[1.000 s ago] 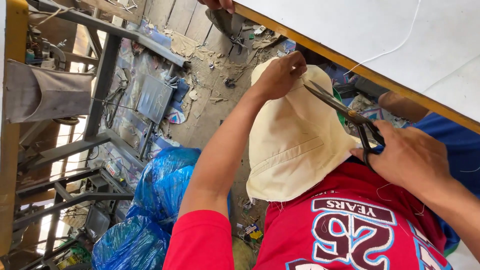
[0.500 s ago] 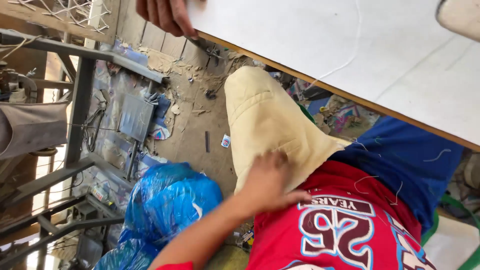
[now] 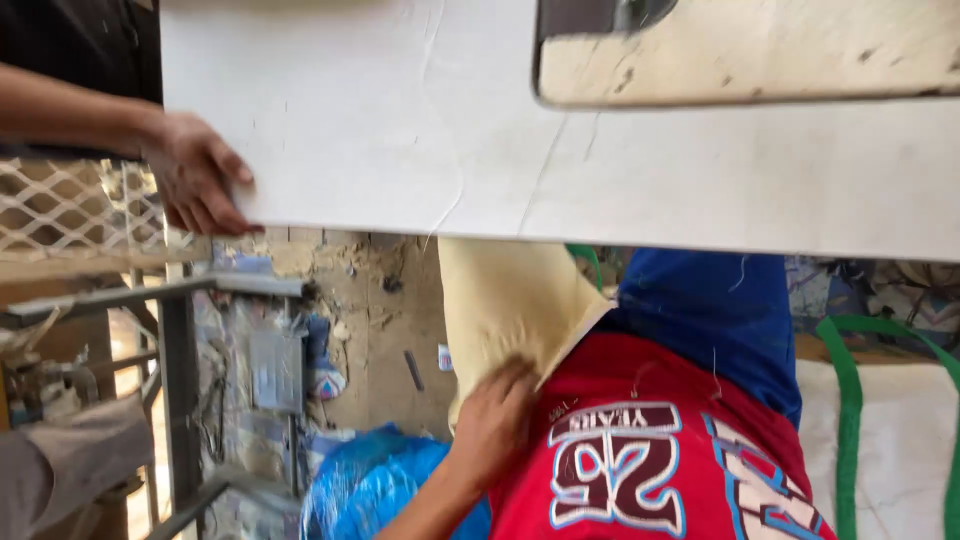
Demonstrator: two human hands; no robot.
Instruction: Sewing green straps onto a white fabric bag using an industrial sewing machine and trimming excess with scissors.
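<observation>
My left hand lies low in the head view, fingers curled on a cream fabric piece. The fabric hangs over my lap, next to my red printed shirt and blue shorts. Its upper end runs under the edge of the white tabletop. My right hand is out of view. Another person's hand grips the tabletop's left edge.
A worn cream machine base sits on the tabletop at the top right. Below on the left are a grey metal frame and a blue plastic bag on a littered dirt floor. A white sack with green straps lies at the right.
My right hand and its scissors have left the view. My left hand came down with the cream fabric onto my lap. The view has tilted up onto the tabletop.
</observation>
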